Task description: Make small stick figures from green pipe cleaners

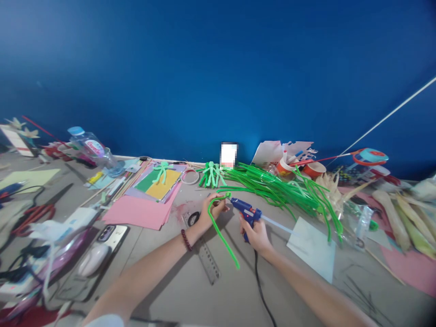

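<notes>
A bright green fuzzy stem (pixel 223 238) with a small coil at its upper end is pinched in my left hand (pixel 213 210), its long tail hanging toward the table front. My right hand (pixel 255 232) grips a blue glue gun (pixel 245 211) by its handle. The nozzle points left, close beside the coil; whether they touch is too small to tell. A clear glue stick (pixel 277 225) sticks out of the gun's back, and a black cord (pixel 260 286) runs down from it. Behind my hands stand small green stem figures (pixel 211 175).
Green stems (pixel 279 186) lie in a bundle at back right, near a pale sheet (pixel 313 247). A metal ruler (pixel 208 263) lies between my arms. Pink paper (pixel 139 211), a phone (pixel 114 234), a mouse (pixel 94 259), scissors (pixel 34 218) and a bottle (pixel 90 147) are left.
</notes>
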Demonstrator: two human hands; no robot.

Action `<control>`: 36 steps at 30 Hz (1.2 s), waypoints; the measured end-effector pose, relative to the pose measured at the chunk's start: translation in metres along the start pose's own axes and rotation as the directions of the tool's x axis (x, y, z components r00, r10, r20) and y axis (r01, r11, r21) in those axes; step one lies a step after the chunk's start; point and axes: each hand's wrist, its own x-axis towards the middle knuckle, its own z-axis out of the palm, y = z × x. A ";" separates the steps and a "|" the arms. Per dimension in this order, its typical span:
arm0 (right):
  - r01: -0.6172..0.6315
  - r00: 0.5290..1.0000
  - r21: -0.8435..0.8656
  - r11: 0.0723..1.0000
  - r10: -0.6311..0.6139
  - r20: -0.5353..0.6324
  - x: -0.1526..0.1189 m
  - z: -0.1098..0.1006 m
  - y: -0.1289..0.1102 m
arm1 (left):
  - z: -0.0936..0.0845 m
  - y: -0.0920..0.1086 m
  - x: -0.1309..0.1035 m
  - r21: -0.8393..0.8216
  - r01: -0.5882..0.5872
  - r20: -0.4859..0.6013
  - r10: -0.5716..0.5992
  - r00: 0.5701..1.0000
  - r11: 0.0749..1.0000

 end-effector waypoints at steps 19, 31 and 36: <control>0.092 0.996 -0.016 0.996 -0.092 0.016 -0.001 -0.002 0.007 | -0.003 -0.014 0.001 -0.021 -0.056 0.011 0.056 0.998 0.998; 0.050 0.999 0.069 0.996 -0.049 -0.010 -0.002 -0.001 0.007 | -0.001 -0.022 0.004 -0.026 -0.030 -0.041 0.029 0.999 0.999; 0.048 0.999 0.082 0.995 -0.049 0.003 -0.002 -0.001 0.005 | -0.001 -0.027 0.007 -0.035 -0.029 -0.053 0.027 0.998 0.999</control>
